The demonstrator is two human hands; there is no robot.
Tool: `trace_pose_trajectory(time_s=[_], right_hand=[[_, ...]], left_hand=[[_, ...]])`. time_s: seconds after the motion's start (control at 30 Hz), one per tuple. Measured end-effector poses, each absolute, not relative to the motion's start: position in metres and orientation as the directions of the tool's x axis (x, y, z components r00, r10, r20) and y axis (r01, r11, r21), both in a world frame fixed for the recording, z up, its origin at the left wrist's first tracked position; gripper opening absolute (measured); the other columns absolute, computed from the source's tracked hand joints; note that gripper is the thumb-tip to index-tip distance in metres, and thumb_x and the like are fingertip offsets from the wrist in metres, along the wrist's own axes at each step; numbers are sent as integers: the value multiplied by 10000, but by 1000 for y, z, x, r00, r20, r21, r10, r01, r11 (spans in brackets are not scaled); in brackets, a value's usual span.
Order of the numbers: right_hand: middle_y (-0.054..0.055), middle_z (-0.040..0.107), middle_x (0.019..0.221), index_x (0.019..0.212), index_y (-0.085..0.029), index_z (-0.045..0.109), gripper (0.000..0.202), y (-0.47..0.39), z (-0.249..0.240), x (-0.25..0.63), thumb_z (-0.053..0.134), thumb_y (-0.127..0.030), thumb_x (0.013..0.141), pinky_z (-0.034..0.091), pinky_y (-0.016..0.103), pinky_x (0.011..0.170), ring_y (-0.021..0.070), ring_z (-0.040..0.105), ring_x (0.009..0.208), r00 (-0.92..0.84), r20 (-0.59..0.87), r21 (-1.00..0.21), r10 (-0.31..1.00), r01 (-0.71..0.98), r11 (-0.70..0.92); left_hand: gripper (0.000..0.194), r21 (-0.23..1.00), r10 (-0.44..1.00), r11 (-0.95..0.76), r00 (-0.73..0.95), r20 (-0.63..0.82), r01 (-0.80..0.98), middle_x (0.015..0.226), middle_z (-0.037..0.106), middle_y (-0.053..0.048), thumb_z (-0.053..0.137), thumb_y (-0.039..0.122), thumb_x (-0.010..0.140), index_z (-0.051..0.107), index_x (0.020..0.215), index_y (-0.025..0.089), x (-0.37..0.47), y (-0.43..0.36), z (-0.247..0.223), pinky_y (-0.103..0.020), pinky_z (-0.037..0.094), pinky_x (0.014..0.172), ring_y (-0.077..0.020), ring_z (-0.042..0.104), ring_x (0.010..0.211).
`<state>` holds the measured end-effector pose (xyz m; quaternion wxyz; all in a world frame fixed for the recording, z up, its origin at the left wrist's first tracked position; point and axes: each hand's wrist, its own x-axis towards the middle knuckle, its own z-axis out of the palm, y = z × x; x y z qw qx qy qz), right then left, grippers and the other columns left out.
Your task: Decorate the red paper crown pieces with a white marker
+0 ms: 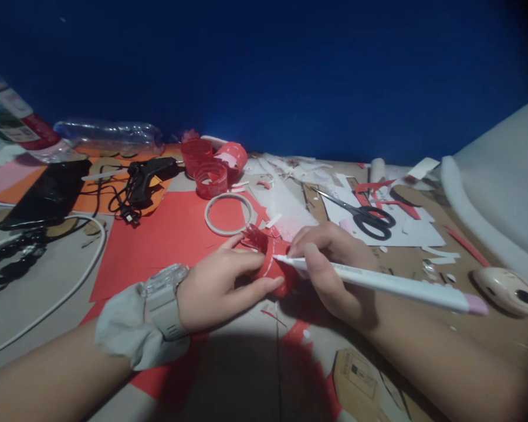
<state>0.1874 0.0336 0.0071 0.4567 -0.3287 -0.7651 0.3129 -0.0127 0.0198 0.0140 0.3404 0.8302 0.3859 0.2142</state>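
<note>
My left hand (229, 278) is closed around a small red paper cylinder (270, 272) with a white dashed line along it. Between the fingers of my right hand (332, 266) is a white marker pen (391, 286) with a pink end. Its tip touches or almost touches the red surface beside the white dashes. Under and behind my left hand lies a red paper sheet (145, 246). A ring of tape (227, 197) rests on that sheet just beyond my fingers. The far side of the cylinder is partly hidden by my hands.
Black-handled scissors (369, 218) lie on white paper at right. A black glue gun (147, 181) with its cord, red cups (210, 179), and a plastic bottle (110, 135) are at back left. A white cable (85, 281) curves along the left. Paper scraps (290, 170) litter the back.
</note>
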Motion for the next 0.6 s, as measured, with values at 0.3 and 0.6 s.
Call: trace_pose_trajectory(time_s=[0.3,0.6], right_hand=[[1,564,703,801,-237,552,199,33,4,186,489,-301,978,394,307,530,147,501,583,-314,471,-820,824,187,540],[8,558,699,791,-246,532,228,35,1,186,474,-348,987,403,322,548,159,526,607,-283,507,-811,814,164,561]], left_hand=[[309,740,790,-460,607,89,490,659,617,20,476,332,965,663,813,139,-12,20,13,-421,322,1108,-123,544,630],[315,751,791,-449,606,82,484,668,638,14,489,330,963,686,826,125,-13,19,15,-421,280,1137,-117,563,629]])
